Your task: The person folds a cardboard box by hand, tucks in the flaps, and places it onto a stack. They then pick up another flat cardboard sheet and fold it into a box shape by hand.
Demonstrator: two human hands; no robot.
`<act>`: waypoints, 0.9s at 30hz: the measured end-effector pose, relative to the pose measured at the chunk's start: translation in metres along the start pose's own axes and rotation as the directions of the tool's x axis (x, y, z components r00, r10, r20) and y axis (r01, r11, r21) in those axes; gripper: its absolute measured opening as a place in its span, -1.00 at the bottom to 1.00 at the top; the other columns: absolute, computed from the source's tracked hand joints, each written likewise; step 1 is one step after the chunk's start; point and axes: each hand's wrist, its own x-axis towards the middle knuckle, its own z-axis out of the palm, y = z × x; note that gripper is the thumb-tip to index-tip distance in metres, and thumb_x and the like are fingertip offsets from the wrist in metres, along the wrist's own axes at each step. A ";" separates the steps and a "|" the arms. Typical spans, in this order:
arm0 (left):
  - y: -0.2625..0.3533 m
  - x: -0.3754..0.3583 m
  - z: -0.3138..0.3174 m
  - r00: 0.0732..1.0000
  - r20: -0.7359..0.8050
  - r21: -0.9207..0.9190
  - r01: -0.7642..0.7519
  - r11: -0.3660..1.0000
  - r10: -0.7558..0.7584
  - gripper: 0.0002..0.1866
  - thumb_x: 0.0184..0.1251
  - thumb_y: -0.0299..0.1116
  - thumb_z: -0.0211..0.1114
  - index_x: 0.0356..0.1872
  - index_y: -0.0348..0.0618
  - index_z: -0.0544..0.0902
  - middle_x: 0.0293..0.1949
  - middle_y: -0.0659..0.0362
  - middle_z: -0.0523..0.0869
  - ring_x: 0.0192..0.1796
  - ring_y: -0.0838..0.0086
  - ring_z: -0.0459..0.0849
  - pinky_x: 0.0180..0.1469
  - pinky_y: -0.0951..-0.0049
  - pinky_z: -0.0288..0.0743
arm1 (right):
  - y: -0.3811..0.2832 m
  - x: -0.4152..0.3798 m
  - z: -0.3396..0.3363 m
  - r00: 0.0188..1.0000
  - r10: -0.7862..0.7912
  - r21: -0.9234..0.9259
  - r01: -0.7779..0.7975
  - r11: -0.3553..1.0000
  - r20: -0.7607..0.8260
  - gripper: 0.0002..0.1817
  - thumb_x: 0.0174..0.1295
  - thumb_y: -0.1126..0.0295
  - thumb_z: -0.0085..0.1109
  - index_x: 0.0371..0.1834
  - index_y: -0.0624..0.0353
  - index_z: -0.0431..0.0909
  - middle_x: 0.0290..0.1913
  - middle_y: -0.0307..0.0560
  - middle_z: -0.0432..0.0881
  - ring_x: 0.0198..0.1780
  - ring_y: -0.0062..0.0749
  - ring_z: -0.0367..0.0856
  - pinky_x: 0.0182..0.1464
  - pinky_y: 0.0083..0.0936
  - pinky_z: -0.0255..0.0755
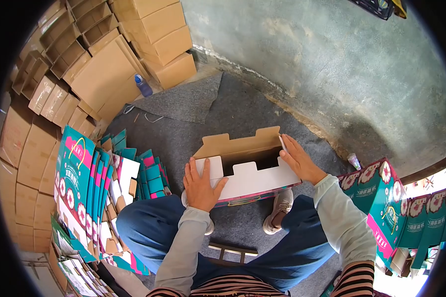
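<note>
An open-topped cardboard carton (pixel 262 178) stands between my knees, white and brown inside, with a printed outer face low on my side. My left hand (pixel 202 187) lies with spread fingers on the white flap at its left end. At the right end, my right hand (pixel 303 162) rests against the carton's side, fingers stretched out and thumb apart. A narrow white flap edge shows beside those fingertips. The carton's interior is in shadow.
Flat teal and pink printed cartons (pixel 74 183) are stacked on my left. Made-up printed cartons (pixel 381 213) stand on my right. Brown boxes (pixel 158 39) pile up at the back left, near a blue bottle (pixel 143 85). A grey wall (pixel 322 64) rises ahead.
</note>
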 end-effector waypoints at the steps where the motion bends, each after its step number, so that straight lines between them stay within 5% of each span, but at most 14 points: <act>1: 0.000 0.000 0.001 1.000 0.003 0.007 0.002 1.000 -0.002 -0.22 0.22 0.16 0.23 0.34 -0.15 0.37 0.40 -0.28 0.11 0.40 -0.24 0.10 0.34 -0.14 0.06 | 0.003 -0.001 -0.001 1.000 0.012 0.043 -0.012 0.999 0.014 -0.25 0.45 -0.05 -0.24 0.42 0.43 0.08 0.44 0.31 0.12 0.47 0.07 0.09 0.47 -0.25 -0.03; 5: -0.002 -0.003 0.004 1.000 -0.014 0.004 -0.007 1.000 0.007 -0.29 0.27 0.09 0.21 0.34 -0.15 0.38 0.38 -0.28 0.15 0.40 -0.24 0.10 0.34 -0.15 0.06 | 0.023 0.000 0.003 1.000 -0.005 0.081 0.007 0.997 -0.017 -0.32 0.41 0.03 -0.10 0.42 0.32 0.13 0.39 0.28 0.22 0.43 0.09 0.15 0.42 -0.24 0.07; 11: 0.000 -0.002 0.004 1.000 -0.010 0.012 -0.010 1.000 0.010 -0.36 0.29 0.00 0.20 0.31 -0.14 0.41 0.34 -0.26 0.23 0.40 -0.23 0.12 0.34 -0.15 0.07 | 0.010 0.011 0.012 0.986 0.019 -0.317 -0.071 0.946 -0.163 -0.22 0.02 0.25 0.37 0.33 0.17 0.23 0.08 0.08 0.46 0.19 0.02 0.38 0.18 -0.20 0.36; 14: 0.000 -0.002 0.004 1.000 -0.015 0.025 -0.013 1.000 0.013 -0.37 0.29 -0.02 0.22 0.30 -0.16 0.42 0.34 -0.25 0.24 0.40 -0.20 0.14 0.36 -0.09 0.08 | 0.014 0.016 0.022 0.979 -0.062 -0.345 -0.009 0.938 -0.193 -0.20 -0.04 0.26 0.41 0.30 0.15 0.24 0.04 0.05 0.47 0.15 -0.02 0.41 0.17 -0.22 0.37; 20: -0.010 0.001 0.006 0.996 -0.083 -0.156 -0.024 0.987 0.011 -0.44 0.21 -0.14 0.33 0.15 -0.28 0.49 0.29 -0.26 0.29 0.37 -0.22 0.17 0.37 -0.03 0.12 | 0.018 0.014 0.020 0.991 -0.031 -0.278 -0.007 0.960 -0.134 -0.36 0.03 0.25 0.36 0.19 0.18 0.35 0.08 0.05 0.47 0.19 -0.03 0.40 0.21 -0.22 0.34; 27: -0.010 0.001 0.005 0.994 -0.108 -0.211 -0.030 0.977 0.007 -0.45 0.16 -0.20 0.39 0.09 -0.34 0.49 0.27 -0.26 0.29 0.37 -0.19 0.20 0.36 0.01 0.14 | 0.009 0.004 -0.013 0.982 0.007 -0.063 0.005 0.998 0.191 -0.31 0.29 -0.13 0.02 0.29 0.21 0.39 0.34 0.16 0.33 0.41 0.01 0.20 0.41 -0.22 0.09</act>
